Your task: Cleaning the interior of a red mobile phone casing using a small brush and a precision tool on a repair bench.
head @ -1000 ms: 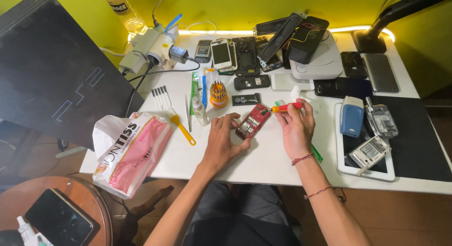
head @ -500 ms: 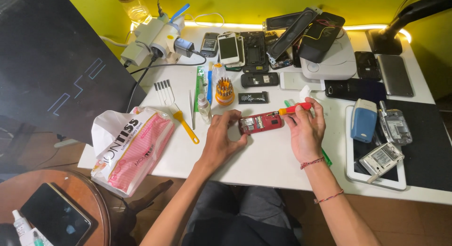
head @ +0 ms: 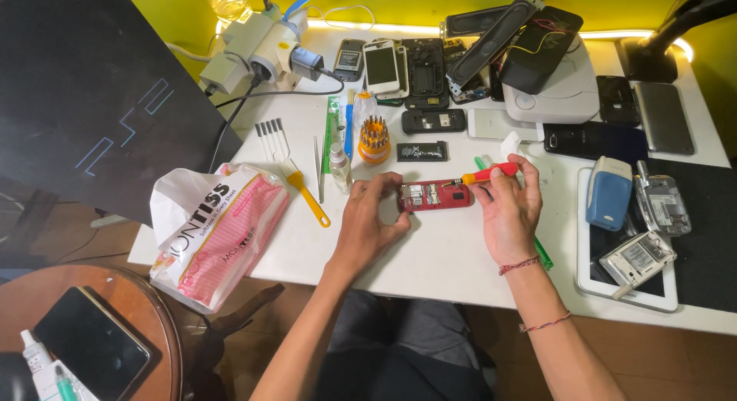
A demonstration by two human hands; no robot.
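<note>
Screwdriver (head: 491, 173) lowered onto red phone (head: 434, 195), left hand (head: 370, 217) steadying

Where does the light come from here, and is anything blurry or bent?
Head view: a glowing strip along the yellow wall lights the white table; the hands and red phone look sharp; the wide lens bows the table's edges; the lower corners fall dim.

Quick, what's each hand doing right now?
Left hand: closed on the opened red rectangular phone.
Right hand: closed on the red-handled screwdriver.
</note>
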